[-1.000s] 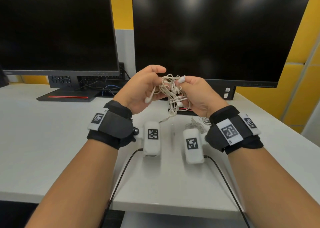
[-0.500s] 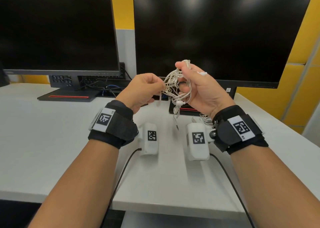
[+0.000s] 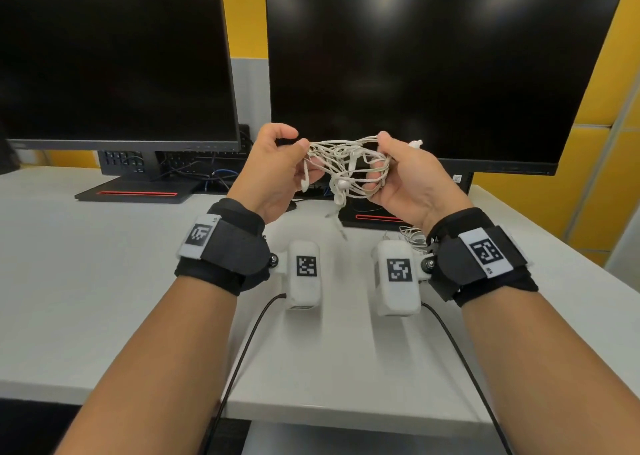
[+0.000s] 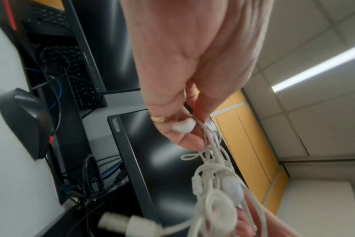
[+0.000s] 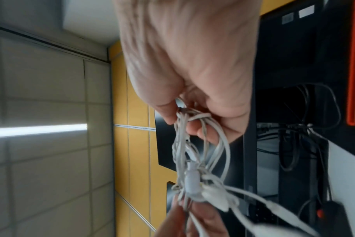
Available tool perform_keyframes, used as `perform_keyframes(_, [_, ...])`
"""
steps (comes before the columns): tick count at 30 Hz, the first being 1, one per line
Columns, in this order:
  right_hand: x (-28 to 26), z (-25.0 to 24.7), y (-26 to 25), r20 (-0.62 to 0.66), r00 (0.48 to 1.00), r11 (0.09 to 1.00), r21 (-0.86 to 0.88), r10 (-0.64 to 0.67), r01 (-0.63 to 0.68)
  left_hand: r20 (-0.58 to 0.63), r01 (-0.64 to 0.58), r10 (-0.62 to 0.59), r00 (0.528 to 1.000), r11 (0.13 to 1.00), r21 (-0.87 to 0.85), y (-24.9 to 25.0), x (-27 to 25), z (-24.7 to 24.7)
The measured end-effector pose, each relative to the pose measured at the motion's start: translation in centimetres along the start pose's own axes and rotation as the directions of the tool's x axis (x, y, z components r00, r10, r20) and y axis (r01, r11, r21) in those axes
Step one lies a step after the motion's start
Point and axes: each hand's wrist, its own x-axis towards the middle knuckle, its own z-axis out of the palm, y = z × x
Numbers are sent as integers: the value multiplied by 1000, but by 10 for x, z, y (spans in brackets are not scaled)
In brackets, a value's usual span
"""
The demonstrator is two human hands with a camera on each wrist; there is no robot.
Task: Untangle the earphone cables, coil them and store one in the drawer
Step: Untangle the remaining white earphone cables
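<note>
A tangle of white earphone cables (image 3: 346, 167) is stretched in the air between both hands, above the white desk (image 3: 104, 298). My left hand (image 3: 277, 167) pinches its left end between thumb and fingers, and an earbud (image 4: 183, 126) lies against those fingers. My right hand (image 3: 398, 174) grips the right end with curled fingers, strands looped round them (image 5: 192, 121). An earbud (image 3: 343, 184) and a plug end dangle below the knot. More white cable (image 3: 412, 236) lies on the desk behind the right wrist. No drawer is in view.
Two dark monitors (image 3: 114, 56) (image 3: 433, 66) stand close behind the hands on bases with red stripes (image 3: 136, 193). Black and blue cables (image 3: 214, 174) lie between the bases. Black wires run from the wrist cameras (image 3: 304, 274) over the desk's front edge.
The hands have drawn apart sideways, spreading the bunched tangle into a wide web. The right hand has dropped slightly from its raised position half a second ago.
</note>
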Motion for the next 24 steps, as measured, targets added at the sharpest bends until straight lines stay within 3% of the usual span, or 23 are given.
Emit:
perform_keyframes(4, [-5,2,-1,-14,994,992,-65,-109,107,202,124,-133,970,990,61,0,-4,1])
perform_keyframes(7, [-5,-1,-3,-43,991,992,-33,-125,124,279,111,-188,942,956,272,0,-4,-2])
perform_keyframes(11, [-6,-1,-2,42,994,994,-46,-101,103,324,77,-235,917,898,434,-4,-5,-4])
perform_keyframes(16, [-7,-2,2,242,969,978,-181,-57,103,231,41,-109,967,959,279,-3,-3,-1])
perform_keyframes(20, [-4,0,8,248,969,947,-309,-15,94,161,8,-44,986,975,222,-5,-2,4])
perform_keyframes(24, [-5,-1,10,285,956,891,-449,63,75,117,8,-13,993,999,41,-2,-2,5])
